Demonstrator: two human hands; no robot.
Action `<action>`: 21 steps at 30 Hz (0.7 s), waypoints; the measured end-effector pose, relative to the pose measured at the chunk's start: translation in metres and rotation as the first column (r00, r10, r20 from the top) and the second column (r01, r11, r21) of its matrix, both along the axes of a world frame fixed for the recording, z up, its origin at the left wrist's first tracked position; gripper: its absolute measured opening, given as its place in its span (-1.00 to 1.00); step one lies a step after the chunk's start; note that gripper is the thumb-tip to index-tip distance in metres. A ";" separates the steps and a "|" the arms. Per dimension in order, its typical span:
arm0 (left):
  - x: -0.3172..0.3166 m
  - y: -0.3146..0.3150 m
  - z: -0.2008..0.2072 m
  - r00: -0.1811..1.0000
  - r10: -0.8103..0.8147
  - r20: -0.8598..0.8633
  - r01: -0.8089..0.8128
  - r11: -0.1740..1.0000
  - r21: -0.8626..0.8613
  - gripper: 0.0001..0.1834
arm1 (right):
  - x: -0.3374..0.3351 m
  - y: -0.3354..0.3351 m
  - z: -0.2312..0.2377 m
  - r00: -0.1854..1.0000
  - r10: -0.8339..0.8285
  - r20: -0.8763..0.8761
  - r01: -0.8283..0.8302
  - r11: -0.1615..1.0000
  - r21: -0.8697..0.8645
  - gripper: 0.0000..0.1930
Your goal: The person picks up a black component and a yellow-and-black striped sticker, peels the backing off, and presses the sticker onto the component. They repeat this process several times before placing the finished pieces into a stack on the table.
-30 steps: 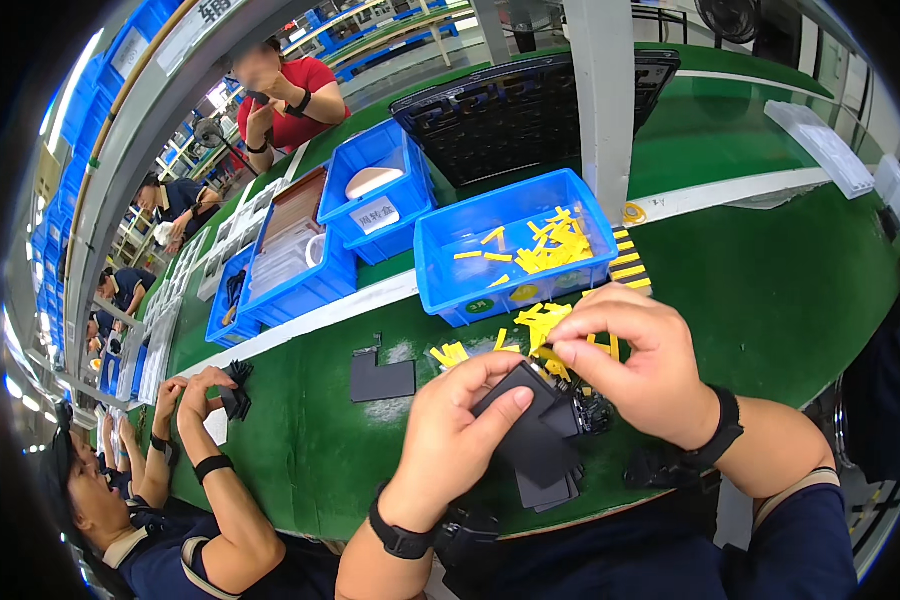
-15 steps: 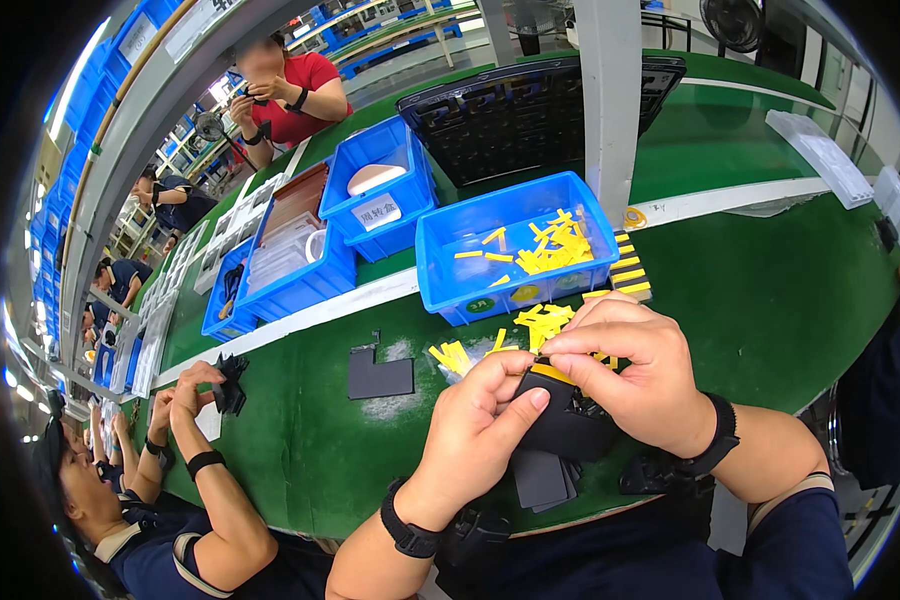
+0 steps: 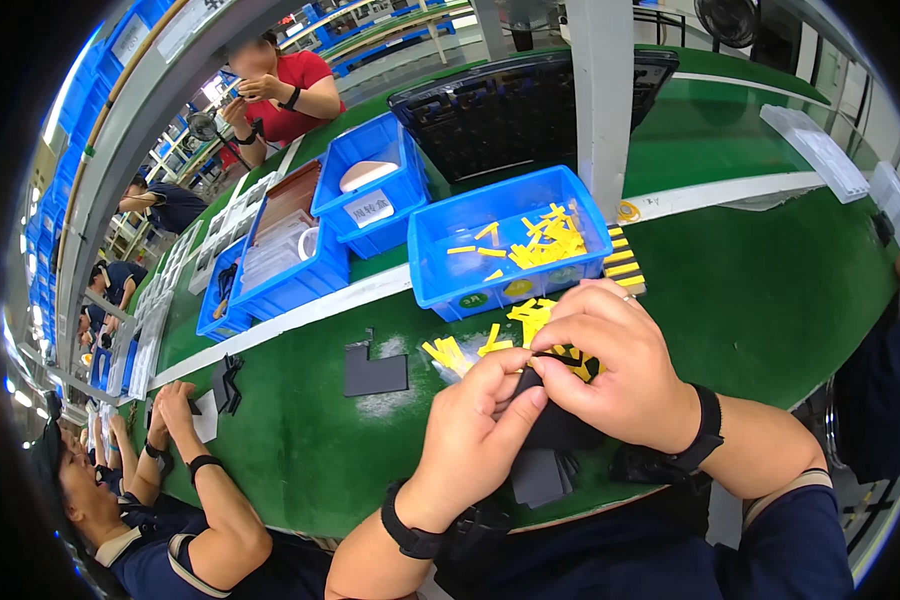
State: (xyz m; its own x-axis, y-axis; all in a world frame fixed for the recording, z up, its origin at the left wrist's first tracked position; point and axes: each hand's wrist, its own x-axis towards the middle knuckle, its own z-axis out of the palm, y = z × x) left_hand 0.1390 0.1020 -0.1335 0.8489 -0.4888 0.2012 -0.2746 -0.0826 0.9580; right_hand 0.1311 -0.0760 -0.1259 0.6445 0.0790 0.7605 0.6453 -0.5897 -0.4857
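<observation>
In front of me, both hands meet over a black box-shaped part (image 3: pixel 558 428), most of which they hide. My left hand (image 3: pixel 480 430) is closed on its left side, thumb on the near face and fingers behind. The thumb and fingertips of my right hand (image 3: pixel 615 365) pinch at its top edge, right beside the left fingertips; whatever small thing may lie between them is hidden. Loose yellow strips (image 3: pixel 450 353) lie on the table just beyond my hands. Under the part rests a small stack of thin black sheets (image 3: pixel 540 478).
A blue bin (image 3: pixel 438 294) with yellow strips stands beyond my hands, a striped yellow-black block (image 3: pixel 625 270) at its right. A black L-shaped piece (image 3: pixel 377 372) lies to the left. More blue bins (image 3: pixel 290 292) stand back left; a co-worker (image 3: pixel 200 480) sits at my left.
My right hand has turned over the part's top, and the yellow strip seen there before is now covered. The co-worker at left has let go of a black piece, now on the table.
</observation>
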 end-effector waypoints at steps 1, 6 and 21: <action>0.000 0.000 0.001 1.000 0.029 -0.003 -0.029 0.999 -0.026 -0.68 | 0.001 -0.001 0.001 1.000 0.012 -0.029 -0.012 1.000 0.007 -0.87; 0.003 0.000 0.006 0.992 0.066 -0.110 -0.078 0.991 -0.105 -0.69 | 0.000 -0.007 0.004 0.999 -0.047 0.018 0.049 0.990 -0.133 -0.87; 0.005 -0.001 -0.001 0.982 0.012 -0.187 -0.069 0.951 -0.300 -0.70 | -0.009 -0.004 0.016 0.990 0.018 0.137 -0.001 0.992 -0.126 -0.84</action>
State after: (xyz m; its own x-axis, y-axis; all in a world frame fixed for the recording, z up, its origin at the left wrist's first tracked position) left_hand 0.1445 0.1008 -0.1342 0.9027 -0.3927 0.1759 -0.0969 0.2126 0.9723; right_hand 0.1225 -0.0804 -0.1098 0.5333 0.1852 0.8254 0.7067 -0.6338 -0.3144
